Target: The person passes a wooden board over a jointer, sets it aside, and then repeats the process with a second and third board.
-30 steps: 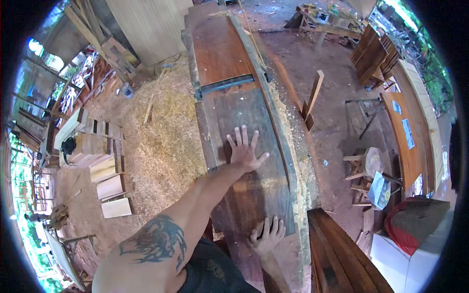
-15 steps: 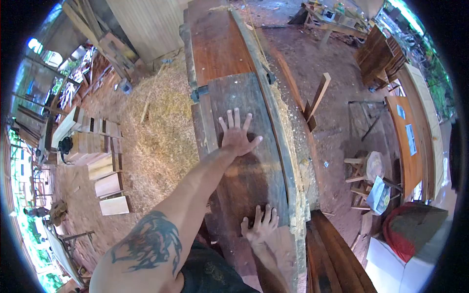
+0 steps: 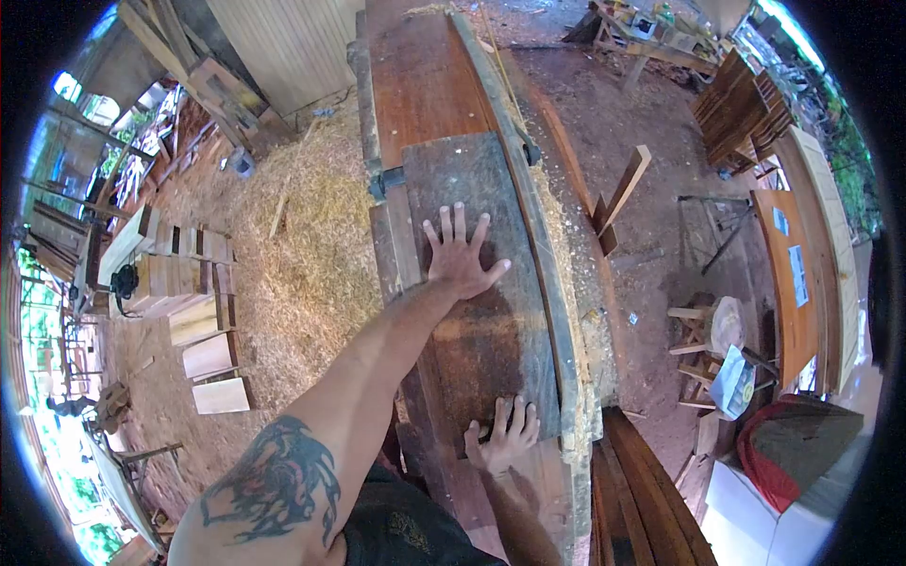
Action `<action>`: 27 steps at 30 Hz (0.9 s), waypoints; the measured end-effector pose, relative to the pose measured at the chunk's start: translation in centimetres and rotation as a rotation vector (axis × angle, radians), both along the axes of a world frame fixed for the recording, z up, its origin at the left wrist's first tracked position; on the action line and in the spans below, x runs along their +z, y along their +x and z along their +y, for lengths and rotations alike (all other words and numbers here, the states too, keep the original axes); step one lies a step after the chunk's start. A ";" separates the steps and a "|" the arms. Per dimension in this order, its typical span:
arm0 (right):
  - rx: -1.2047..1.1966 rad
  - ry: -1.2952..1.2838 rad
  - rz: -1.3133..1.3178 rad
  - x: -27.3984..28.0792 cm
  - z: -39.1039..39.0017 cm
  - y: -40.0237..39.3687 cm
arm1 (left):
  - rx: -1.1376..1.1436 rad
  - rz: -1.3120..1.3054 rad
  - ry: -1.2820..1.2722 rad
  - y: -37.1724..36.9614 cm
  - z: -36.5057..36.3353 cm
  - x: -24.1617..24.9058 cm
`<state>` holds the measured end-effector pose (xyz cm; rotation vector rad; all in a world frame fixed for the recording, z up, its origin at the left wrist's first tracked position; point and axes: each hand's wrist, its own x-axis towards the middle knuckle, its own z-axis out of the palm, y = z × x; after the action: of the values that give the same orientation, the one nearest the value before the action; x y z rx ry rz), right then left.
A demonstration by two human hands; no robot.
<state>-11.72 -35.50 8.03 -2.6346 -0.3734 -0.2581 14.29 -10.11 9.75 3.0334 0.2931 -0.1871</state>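
A dark, weathered wooden board (image 3: pixel 462 174) lies flat on a long wooden workbench (image 3: pixel 538 500). On its middle, my left hand (image 3: pixel 462 264) rests palm down with fingers spread and thumb to the right. My right hand (image 3: pixel 505 434) is at the board's near end, its fingers bent a little and apart, touching the surface; the palm's contact is hard to see. Neither hand grips anything. Beyond the board's far edge, a smoother reddish-brown wood surface (image 3: pixel 425 85) shows. A long narrow rail (image 3: pixel 524 203) runs along the board's right side.
Wood shavings (image 3: pixel 311 226) cover the ground left of the bench. Stacked pale wood pieces (image 3: pixel 179 283) stand farther left. Dark planks (image 3: pixel 632 500) lie close by on the right. Beyond are an upright wood offcut (image 3: pixel 625 193), a small stool (image 3: pixel 725 325) and an orange-brown panel (image 3: pixel 785 283).
The dark board has slid slightly forward along the bench, away from me. Both hands stay on it, spread much as before, and shift slightly forward.
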 end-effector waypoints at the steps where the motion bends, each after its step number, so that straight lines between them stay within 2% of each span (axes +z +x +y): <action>1: -0.002 0.000 0.001 0.1 0.2 0.2 | 0.000 -0.012 0.002 0.2 0.1 -0.1; 22: 0.047 -0.068 0.066 -0.3 4.8 6.2 | 0.010 -0.025 -0.019 6.1 5.2 -0.4; 27: 0.096 -0.110 0.126 0.2 6.4 8.6 | 0.009 -0.094 0.006 8.1 6.8 -1.2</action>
<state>-3.12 -29.14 8.26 -2.7141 -0.4829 -0.0404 22.37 -3.27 8.54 3.0346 0.3003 -0.0424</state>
